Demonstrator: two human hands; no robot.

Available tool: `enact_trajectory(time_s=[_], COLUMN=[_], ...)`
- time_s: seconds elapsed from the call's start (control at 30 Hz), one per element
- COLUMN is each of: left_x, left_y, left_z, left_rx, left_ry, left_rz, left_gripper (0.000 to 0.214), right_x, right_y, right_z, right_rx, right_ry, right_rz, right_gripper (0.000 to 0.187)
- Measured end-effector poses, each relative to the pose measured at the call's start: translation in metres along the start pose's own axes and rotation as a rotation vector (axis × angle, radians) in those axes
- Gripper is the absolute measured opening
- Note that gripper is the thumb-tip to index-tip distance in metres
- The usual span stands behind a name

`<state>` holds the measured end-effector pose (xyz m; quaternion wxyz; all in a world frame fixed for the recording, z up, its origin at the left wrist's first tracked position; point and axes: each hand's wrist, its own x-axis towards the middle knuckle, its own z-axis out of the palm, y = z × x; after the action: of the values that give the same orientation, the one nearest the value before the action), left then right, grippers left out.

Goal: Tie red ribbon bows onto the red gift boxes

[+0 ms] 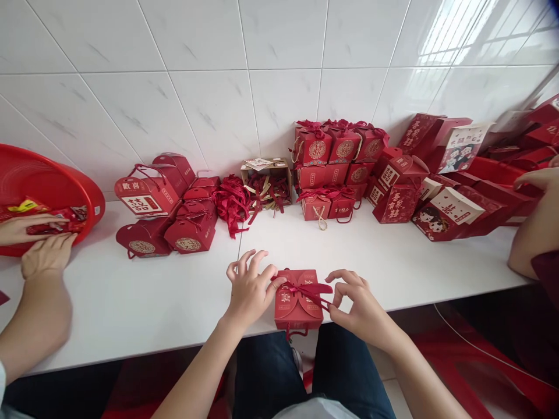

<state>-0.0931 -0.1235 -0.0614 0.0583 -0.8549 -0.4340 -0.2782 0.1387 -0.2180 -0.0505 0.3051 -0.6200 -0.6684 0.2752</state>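
Note:
A small red gift box (298, 301) with gold print stands at the near edge of the white table (144, 291), right in front of me. A dark red ribbon (305, 288) crosses its top. My left hand (250, 289) pinches the ribbon's left end at the box's upper left corner, with the other fingers spread. My right hand (356, 301) pinches the ribbon's right end beside the box's right edge. A loose ribbon tail hangs below the box.
Stacks of finished red boxes (338, 166) line the tiled wall. A ribbon pile (231, 201) and a small carton (266, 183) sit at the back centre. Another person's hands (41, 244) reach into a red basin (39, 186) at left. Another person's arm (535, 227) rests at right.

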Motion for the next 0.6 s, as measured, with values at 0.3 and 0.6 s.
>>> enact_trajectory(time_s=[0.3,0.6], left_x=[-0.006,-0.022], left_y=[-0.007,0.018], left_z=[-0.004,-0.012], left_rx=[-0.770,-0.724], left_ry=[-0.081,-0.189], left_rz=[-0.291,-0.175], left_gripper=[0.022,0.013], right_x=[-0.004,0.016], right_y=[0.010,-0.017], right_z=[-0.021,0.005], right_rx=[0.219,0.157], right_ry=[-0.037,0.112], right_rz=[-0.038,-0.173], right_gripper=[0.016,0.017])
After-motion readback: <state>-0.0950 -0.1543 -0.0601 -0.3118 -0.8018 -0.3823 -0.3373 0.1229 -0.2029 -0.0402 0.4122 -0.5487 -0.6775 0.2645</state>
